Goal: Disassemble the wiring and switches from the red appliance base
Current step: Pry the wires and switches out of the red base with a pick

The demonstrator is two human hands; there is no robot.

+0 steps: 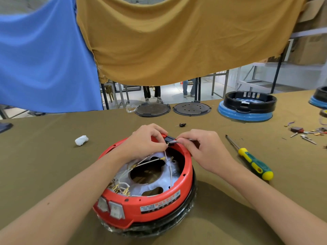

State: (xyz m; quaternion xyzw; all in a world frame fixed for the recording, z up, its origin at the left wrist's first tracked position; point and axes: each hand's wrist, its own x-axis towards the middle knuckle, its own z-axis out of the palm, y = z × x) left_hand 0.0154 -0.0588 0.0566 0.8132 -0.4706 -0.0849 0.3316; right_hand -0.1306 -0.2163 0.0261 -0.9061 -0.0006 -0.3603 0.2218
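Red appliance base [146, 206] sits upside down on the olive cloth of the table [53, 156], directly under both forearms, its open underside showing white wires [169, 167], brass spade terminals [122, 190] and two rocker switches [111, 207] set in the near wall. The work is at the far rim. There the left hand [146, 140] curls over the red edge and pinches a wire just beneath a small black connector block [169, 139], while the right hand [200, 145] pinches the sleeved end of a lead on the block's other side — fingertips of the two hands almost meet across it.

The shell looks like rigid moulded plastic, light enough to shift under a pull, so the left hand's hold on the rim probably serves as the brace. The wires are thin and limp; they will bend rather than resist, and tugging on the insulation risks tearing the conductor out of its crimp. The better hold is on the metal terminal or its sleeve, close to the block, pulled straight along the tab with a slight wiggle. The brass tabs are small and likely slippery, and they bend easily if levered sideways. The switches nearer the body are presumably held by snap tabs, so they should be squeezed from inside and pushed outward.

A green-and-yellow screwdriver [251, 160] lies to the right of the right hand, within reach but untouched.
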